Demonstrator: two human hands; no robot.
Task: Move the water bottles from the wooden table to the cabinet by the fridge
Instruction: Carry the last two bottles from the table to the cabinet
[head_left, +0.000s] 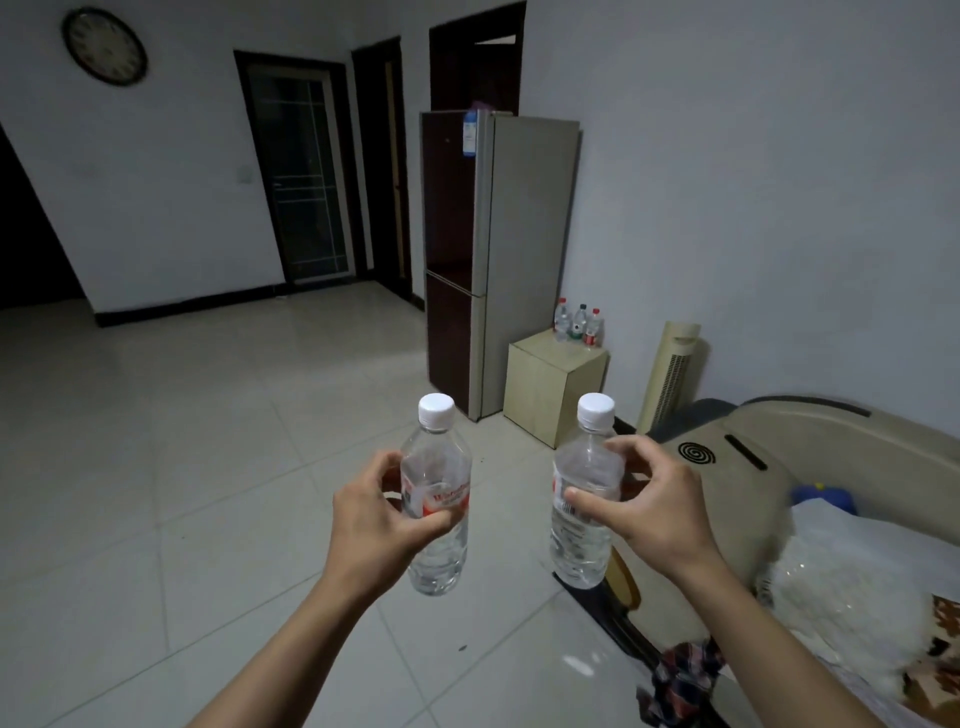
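Left hand grips left bottle upright; right hand grips right bottle upright, cabinet ahead.

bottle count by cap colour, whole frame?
White caps: 2, the bottle in the left hand at and the bottle in the right hand at.
Red caps: 2, on the cabinet at and.
Dark cap: 1, between them.
Total: 5 bottles.
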